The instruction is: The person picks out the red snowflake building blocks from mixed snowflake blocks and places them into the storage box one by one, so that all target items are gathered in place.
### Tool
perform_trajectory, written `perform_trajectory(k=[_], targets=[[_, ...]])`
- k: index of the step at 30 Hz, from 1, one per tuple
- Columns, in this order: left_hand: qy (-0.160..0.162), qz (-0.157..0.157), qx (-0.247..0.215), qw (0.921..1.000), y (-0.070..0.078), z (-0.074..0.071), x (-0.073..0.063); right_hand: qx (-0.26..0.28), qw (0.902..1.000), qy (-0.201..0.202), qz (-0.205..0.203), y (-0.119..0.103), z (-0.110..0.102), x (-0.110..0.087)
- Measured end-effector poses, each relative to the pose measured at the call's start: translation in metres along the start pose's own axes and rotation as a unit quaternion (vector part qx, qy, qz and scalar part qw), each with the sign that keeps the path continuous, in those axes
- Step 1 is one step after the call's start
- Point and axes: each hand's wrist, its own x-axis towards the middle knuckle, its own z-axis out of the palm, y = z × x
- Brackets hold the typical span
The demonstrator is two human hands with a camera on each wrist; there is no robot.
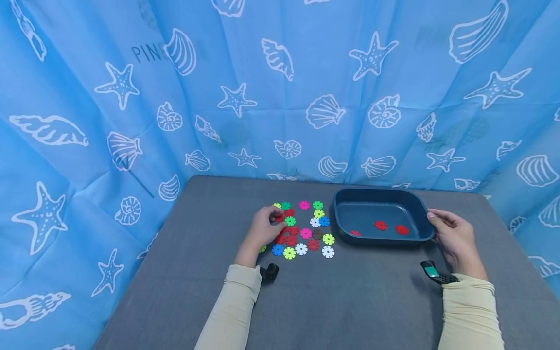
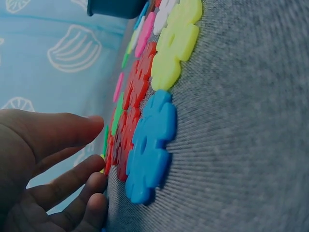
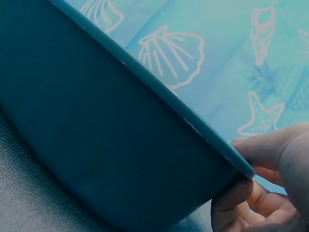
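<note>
Cloth sleeves (image 1: 231, 306), notched flat discs (image 1: 306, 234), round-cornered tray (image 1: 376, 240), woven tabletop (image 1: 350, 301)

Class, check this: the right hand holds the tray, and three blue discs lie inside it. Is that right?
Not quite: the discs inside the tray are red, not blue, as the head view shows. There are three, and the right hand does hold the tray.

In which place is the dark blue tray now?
In the head view, the tray is right of centre, just right of the loose coloured discs on the table; the right hand pinches its right rim.
</note>
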Motion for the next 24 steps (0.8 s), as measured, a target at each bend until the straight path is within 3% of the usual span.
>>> perform_trajectory(k=[24], targets=[[0.002,0.011,0.018,0.9998,-0.0013,0.0011,0.0035,-0.003,1.0,0.003,-0.001,-0.002,0.001,-0.0015]])
